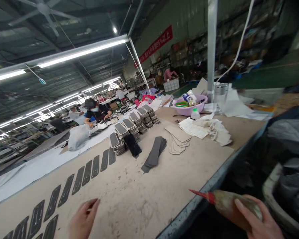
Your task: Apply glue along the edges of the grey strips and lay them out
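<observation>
My right hand (261, 215) is wrapped round a brownish glue bottle (235, 207), its red nozzle pointing left over the table's edge. My left hand (84, 219) hovers low over the brown table surface (129, 202), fingers curled together; whether anything small is between them is hidden. To its left lies a row of dark, glossy oblong pieces (64, 191). Farther up are a fan of grey strips (154, 154), a fan of beige pieces (176, 142), a black phone (132, 145) and several stacks of light-edged grey pieces (144, 116).
A purple basket (190, 108) of supplies, a green-capped white bottle (195, 114) and crumpled cloth (214, 129) sit at the back right. A metal post (211, 49) rises there. A bin with black plastic (294, 186) stands right of the table. A masked person (97, 111) works across the table.
</observation>
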The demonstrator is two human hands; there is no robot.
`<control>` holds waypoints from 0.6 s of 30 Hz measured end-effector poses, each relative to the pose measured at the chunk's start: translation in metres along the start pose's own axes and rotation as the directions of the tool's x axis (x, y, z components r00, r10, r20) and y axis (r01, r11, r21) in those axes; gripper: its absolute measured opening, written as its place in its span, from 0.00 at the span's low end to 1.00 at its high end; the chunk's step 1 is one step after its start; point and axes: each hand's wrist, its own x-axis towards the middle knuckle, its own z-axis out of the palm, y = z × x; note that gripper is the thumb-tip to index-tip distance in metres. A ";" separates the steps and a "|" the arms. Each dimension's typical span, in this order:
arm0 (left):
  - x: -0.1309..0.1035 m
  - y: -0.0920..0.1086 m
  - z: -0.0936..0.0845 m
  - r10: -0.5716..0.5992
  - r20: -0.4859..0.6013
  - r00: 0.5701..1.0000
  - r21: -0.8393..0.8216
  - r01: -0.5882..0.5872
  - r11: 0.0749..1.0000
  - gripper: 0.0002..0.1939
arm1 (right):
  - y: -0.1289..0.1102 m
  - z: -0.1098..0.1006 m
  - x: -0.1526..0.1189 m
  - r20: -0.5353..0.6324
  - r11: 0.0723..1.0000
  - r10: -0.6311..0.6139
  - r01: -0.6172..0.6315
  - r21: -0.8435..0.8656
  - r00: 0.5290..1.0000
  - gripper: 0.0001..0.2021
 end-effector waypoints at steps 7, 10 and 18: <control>0.050 0.194 0.126 0.494 0.121 0.861 -0.169 -0.472 0.865 0.16 | -0.011 -0.002 -0.008 0.048 0.983 0.148 -0.152 0.100 0.988 0.34; 0.066 0.230 0.151 0.496 0.292 0.817 -0.049 -0.505 0.861 0.17 | -0.008 -0.013 -0.006 0.017 0.993 0.099 -0.100 0.062 0.995 0.30; 0.087 0.230 0.165 0.482 0.397 0.781 -0.023 -0.516 0.856 0.13 | -0.007 -0.023 -0.008 0.006 0.999 0.043 -0.043 0.020 0.999 0.32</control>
